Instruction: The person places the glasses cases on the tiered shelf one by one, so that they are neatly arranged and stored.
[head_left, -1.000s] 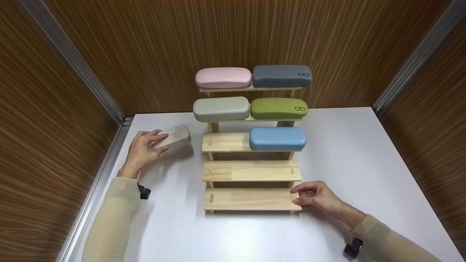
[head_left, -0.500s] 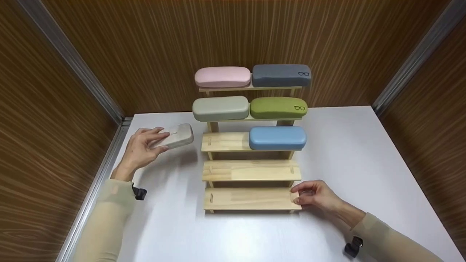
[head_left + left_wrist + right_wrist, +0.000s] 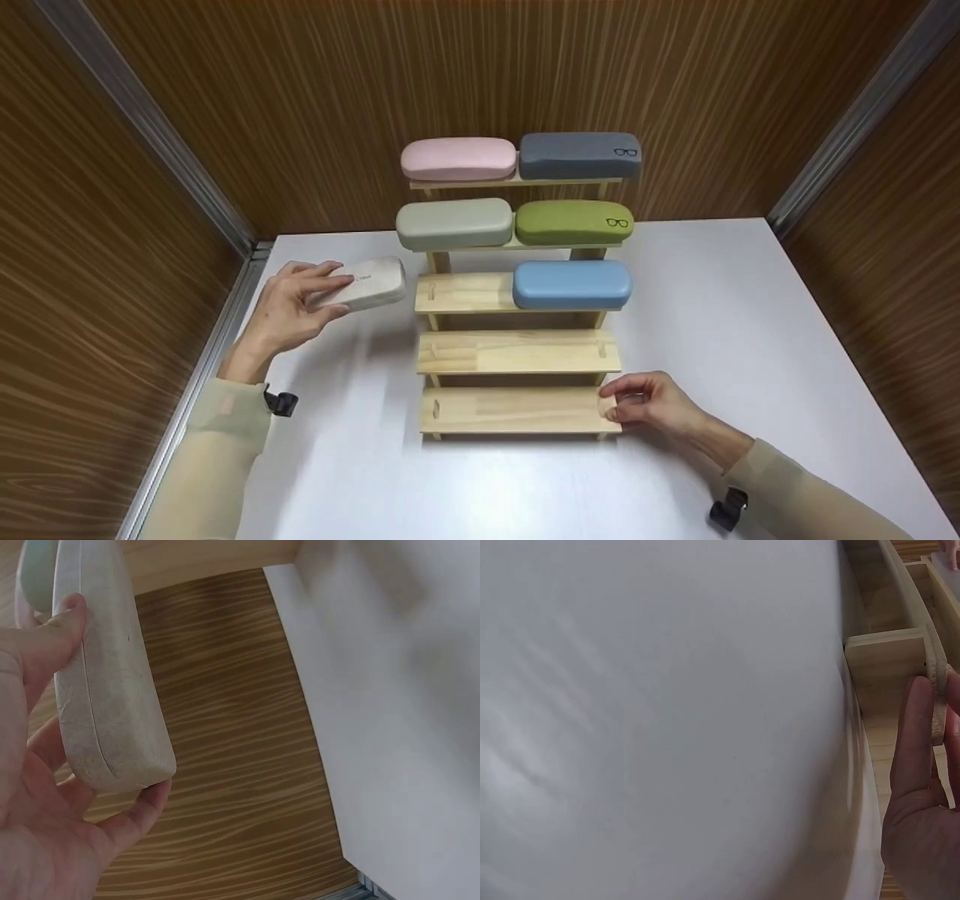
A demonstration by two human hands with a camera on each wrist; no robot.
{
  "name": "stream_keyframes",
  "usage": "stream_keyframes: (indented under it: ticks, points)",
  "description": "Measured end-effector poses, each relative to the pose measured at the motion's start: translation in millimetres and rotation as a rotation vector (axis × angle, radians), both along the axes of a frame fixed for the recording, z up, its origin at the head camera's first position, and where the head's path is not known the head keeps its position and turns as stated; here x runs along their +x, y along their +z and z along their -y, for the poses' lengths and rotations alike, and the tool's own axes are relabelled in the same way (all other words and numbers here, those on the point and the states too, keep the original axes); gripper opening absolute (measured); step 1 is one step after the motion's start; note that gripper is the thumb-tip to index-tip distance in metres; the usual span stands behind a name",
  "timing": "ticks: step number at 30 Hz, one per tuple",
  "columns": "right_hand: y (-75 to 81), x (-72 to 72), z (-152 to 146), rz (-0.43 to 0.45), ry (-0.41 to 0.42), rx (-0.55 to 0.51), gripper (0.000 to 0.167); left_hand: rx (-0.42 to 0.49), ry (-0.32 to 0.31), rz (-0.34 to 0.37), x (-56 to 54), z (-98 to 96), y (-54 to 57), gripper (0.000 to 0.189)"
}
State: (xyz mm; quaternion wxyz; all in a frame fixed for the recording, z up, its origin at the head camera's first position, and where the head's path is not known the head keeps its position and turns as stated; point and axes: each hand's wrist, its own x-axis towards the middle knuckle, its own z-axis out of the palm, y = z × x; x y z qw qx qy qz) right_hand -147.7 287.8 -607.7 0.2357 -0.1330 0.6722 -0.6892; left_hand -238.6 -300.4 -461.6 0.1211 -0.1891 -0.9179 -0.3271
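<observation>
My left hand holds a whitish glasses case between thumb and fingers, left of the stepped wooden rack. In the left wrist view the case shows its seam line and rounded end, with the thumb on one side and fingertips under the end. My right hand pinches the right end of the rack's lowest shelf. The right wrist view shows its thumb against the shelf's end. On the third shelf from the front, a blue glasses case sits on the right half.
On the fourth shelf sit a pale green case and an olive case. The top shelf carries a pink case and a dark grey case. Brown wood-grain panels enclose the white table.
My left hand has turned the whitish case a little and brought it slightly right, towards the rack. The right hand stays on the lowest shelf.
</observation>
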Motion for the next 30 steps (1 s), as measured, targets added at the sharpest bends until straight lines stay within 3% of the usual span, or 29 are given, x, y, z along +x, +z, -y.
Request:
stream_keyframes:
  ticks: [7,13,23,30]
  points:
    - [0.2,0.0,-0.8,0.005,0.001,-0.025,0.037,-0.021,-0.072,-0.074,3.5,-11.0,12.6,0.046]
    - [0.1,-0.2,-0.2,0.011,0.0,-0.026,0.035,-0.034,-0.142,-0.085,3.6,-26.4,21.1,0.046]
    - [0.4,-0.7,0.3,-0.022,-0.009,0.02,0.047,-0.048,-0.17,-0.138,2.2,-58.4,20.3,0.044]
    - [-0.3,-1.0,0.4,-0.017,-0.01,0.018,0.041,-0.08,-0.18,-0.125,-0.9,-82.3,18.1,0.045]
